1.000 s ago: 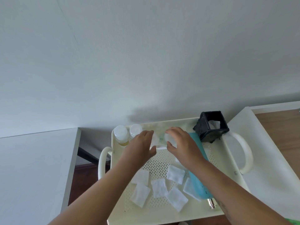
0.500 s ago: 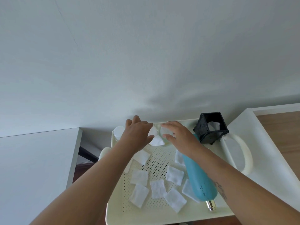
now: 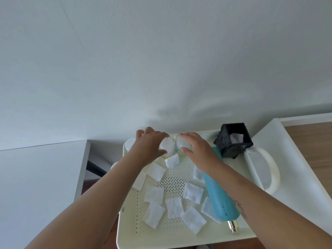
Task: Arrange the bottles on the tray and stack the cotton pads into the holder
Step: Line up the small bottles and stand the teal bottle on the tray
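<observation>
A cream perforated tray [image 3: 158, 236] holds three small white-capped bottles along its far edge. My left hand [image 3: 149, 148] grips the middle bottle [image 3: 167, 146] by its cap. My right hand [image 3: 195, 148] grips the bottle beside it [image 3: 182, 143]. The third bottle [image 3: 129, 144] stands at the far left corner, partly hidden by my left hand. A teal bottle [image 3: 221, 198] lies on its side under my right forearm, metal tip toward me. Several white cotton pads [image 3: 193, 192] lie scattered on the tray. A black square holder [image 3: 233, 141] at the far right has a pad inside.
The tray has looped handles, one at the right [image 3: 271, 175]. A white wall rises right behind the tray. A white tabletop [image 3: 36, 177] lies to the left and a white surface [image 3: 294, 169] to the right, with wood floor beyond it.
Both hands moved toward the tray's far edge and now each hold a white-capped bottle upright there. The camera view shifted slightly, showing more of the tray.
</observation>
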Available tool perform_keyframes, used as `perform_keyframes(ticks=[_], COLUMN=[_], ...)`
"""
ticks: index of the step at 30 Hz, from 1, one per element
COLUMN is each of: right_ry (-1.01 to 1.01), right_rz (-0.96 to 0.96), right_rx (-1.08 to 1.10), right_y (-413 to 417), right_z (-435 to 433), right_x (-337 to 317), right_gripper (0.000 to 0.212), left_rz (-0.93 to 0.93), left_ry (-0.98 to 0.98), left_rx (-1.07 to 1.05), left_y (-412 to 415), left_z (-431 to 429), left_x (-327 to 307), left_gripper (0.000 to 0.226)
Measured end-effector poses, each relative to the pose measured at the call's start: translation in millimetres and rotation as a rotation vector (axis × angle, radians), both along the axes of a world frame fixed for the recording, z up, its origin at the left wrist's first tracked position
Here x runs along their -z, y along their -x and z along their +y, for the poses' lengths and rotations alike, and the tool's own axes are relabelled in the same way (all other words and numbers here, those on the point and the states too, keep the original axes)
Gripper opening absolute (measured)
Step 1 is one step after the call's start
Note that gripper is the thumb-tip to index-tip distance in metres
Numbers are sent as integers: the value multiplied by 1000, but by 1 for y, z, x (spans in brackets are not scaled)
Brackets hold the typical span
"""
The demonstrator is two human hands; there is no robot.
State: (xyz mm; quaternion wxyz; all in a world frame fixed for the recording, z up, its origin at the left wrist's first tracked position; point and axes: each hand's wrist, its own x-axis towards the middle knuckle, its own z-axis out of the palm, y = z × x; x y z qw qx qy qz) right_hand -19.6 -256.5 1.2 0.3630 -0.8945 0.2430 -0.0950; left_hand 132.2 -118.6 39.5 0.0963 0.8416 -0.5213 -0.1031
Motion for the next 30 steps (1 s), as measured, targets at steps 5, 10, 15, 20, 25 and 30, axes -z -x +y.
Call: perform_keyframes(ticks=[5, 10, 15, 20, 25, 30], right_ry=[0, 18, 20, 24, 27, 21], right_rz=[-25, -36, -42, -32, -48, -45], right_rx=[24, 41, 43, 40, 57, 48], right_y=[-3, 0, -1, -1, -1, 0], right_z=[-1, 2, 2, 2, 6, 6], right_x=[1, 5, 6, 4, 5, 4], right_gripper=[46, 47, 48, 48, 48, 48], left_rz=[-12, -6, 1, 12, 30, 52], left_ry=[22, 35, 45, 42, 33, 29], left_rx=[-2, -3, -9, -9, -14, -19], left_y=[0, -1, -1, -1, -1, 0], left_z=[-1, 1, 4, 3, 4, 6], left_x=[0, 2, 4, 4, 6, 6], left_gripper=[54, 54, 54, 54, 54, 54])
